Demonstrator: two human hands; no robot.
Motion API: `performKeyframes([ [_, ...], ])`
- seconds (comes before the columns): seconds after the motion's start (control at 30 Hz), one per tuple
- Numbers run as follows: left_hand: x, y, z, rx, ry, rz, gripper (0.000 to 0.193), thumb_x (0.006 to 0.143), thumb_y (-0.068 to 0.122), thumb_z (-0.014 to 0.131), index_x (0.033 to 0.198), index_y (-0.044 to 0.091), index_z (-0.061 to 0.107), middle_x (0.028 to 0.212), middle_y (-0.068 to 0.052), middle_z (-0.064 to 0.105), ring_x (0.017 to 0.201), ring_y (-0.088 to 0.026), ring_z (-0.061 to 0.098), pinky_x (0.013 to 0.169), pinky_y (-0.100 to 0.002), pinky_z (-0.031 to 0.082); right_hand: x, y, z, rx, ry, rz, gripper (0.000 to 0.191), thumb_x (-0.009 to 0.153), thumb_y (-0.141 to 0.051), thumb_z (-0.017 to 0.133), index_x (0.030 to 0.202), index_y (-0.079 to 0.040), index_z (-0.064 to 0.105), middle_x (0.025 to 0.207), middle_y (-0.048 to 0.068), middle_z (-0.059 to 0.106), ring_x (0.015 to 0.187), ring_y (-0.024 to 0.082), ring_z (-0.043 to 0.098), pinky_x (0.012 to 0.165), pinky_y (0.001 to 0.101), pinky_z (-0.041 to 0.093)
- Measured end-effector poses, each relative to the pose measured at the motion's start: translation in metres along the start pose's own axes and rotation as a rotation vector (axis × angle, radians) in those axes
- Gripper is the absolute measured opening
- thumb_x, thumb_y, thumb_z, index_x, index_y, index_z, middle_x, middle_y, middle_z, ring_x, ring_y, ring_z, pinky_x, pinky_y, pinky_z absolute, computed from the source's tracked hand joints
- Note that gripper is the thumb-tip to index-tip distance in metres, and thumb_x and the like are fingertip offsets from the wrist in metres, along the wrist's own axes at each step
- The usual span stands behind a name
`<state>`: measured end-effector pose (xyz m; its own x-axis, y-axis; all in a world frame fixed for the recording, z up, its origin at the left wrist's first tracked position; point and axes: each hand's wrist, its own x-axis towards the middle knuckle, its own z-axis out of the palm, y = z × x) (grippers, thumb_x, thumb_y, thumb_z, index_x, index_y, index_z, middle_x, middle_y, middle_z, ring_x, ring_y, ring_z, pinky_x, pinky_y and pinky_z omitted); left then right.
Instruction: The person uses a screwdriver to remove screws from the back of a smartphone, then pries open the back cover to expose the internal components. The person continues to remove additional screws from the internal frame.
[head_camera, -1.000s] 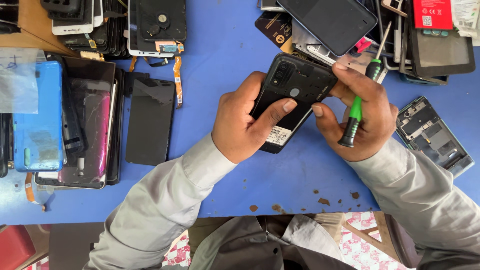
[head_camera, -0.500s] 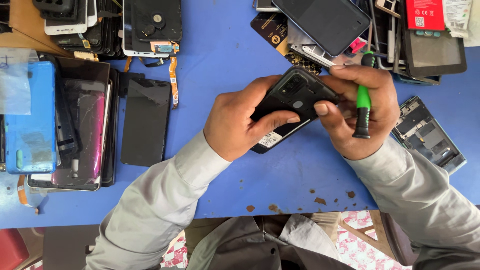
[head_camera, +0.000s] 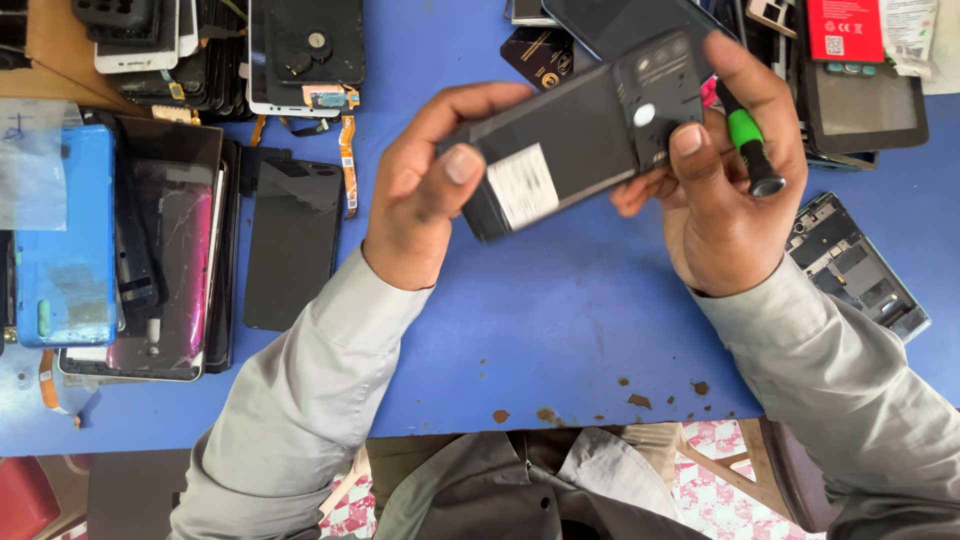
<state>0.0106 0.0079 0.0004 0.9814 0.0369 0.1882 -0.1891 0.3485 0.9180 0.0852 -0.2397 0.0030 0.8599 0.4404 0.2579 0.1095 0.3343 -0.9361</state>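
Both hands hold one black rectangular phone body up above the blue tabletop, its back facing the camera, with a white sticker near its lower left end and a camera block at its upper right end. Left hand is closed on the lower left end, thumb pressed on the back just beside the sticker. Right hand grips the upper right end, thumb on the camera block, and also pinches a green-and-black screwdriver against its fingers, the handle sticking out toward the right. Dark glass screen panels lie flat on the table to the left, beside a blue phone case. An opened grey phone frame lies to the right, close to the right wrist.
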Motion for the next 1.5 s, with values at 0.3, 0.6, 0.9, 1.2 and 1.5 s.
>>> performKeyframes([
  [0.3, -0.003, -0.002, 0.021, -0.281, -0.041, -0.123, 0.123, 0.079, 0.017, 0.093, 0.164, 0.016, 0.005, 0.151, -0.016, 0.046, 0.119, -0.028, 0.064, 0.095, -0.04, 0.064, 0.0, 0.001, -0.002, 0.196, -0.1, 0.159, 0.065, 0.114, -0.015, 0.064, 0.163, 0.006, 0.026, 0.123, 0.025, 0.069, 0.1, 0.034, 0.075, 0.085, 0.0411, 0.066],
  [0.6, 0.002, -0.02, 0.01, -0.152, -0.143, 0.167, 0.094, 0.088, 0.02, 0.096, 0.155, 0.005, 0.032, 0.154, -0.017, 0.052, 0.136, -0.02, 0.053, 0.116, -0.036, 0.049, -0.005, -0.003, 0.003, 0.066, -0.262, 0.057, 0.081, 0.101, -0.023, 0.074, 0.161, 0.005, 0.027, 0.135, 0.024, 0.064, 0.106, 0.031, 0.074, 0.08, 0.0396, 0.068],
  [0.9, -0.007, -0.02, 0.008, -0.137, 0.006, 0.077, 0.08, 0.093, 0.032, 0.091, 0.147, 0.003, 0.04, 0.139, -0.019, 0.063, 0.121, -0.019, 0.063, 0.109, -0.034, 0.055, -0.013, 0.002, 0.008, -0.446, -0.178, -0.134, 0.061, 0.096, -0.028, 0.075, 0.139, 0.008, 0.048, 0.138, 0.023, 0.06, 0.122, 0.029, 0.069, 0.108, 0.0417, 0.061],
  [1.2, -0.007, -0.014, 0.014, -0.183, 0.125, -0.127, 0.1, 0.091, 0.063, 0.074, 0.156, 0.001, 0.03, 0.131, -0.024, 0.067, 0.11, -0.03, 0.076, 0.09, -0.046, 0.07, 0.006, -0.018, 0.023, -0.824, -0.331, -0.429, 0.024, 0.099, -0.013, 0.068, 0.112, 0.005, 0.059, 0.127, 0.028, 0.067, 0.118, 0.038, 0.072, 0.1, 0.0412, 0.06],
  [1.5, -0.006, -0.015, 0.018, -0.14, 0.197, -0.232, 0.105, 0.087, 0.068, 0.069, 0.154, -0.001, 0.028, 0.121, -0.021, 0.068, 0.099, -0.028, 0.077, 0.084, -0.046, 0.071, 0.008, -0.024, 0.031, -0.76, -0.415, -0.498, 0.016, 0.094, 0.004, 0.07, 0.106, 0.005, 0.058, 0.114, 0.03, 0.068, 0.114, 0.041, 0.07, 0.097, 0.0472, 0.062],
])
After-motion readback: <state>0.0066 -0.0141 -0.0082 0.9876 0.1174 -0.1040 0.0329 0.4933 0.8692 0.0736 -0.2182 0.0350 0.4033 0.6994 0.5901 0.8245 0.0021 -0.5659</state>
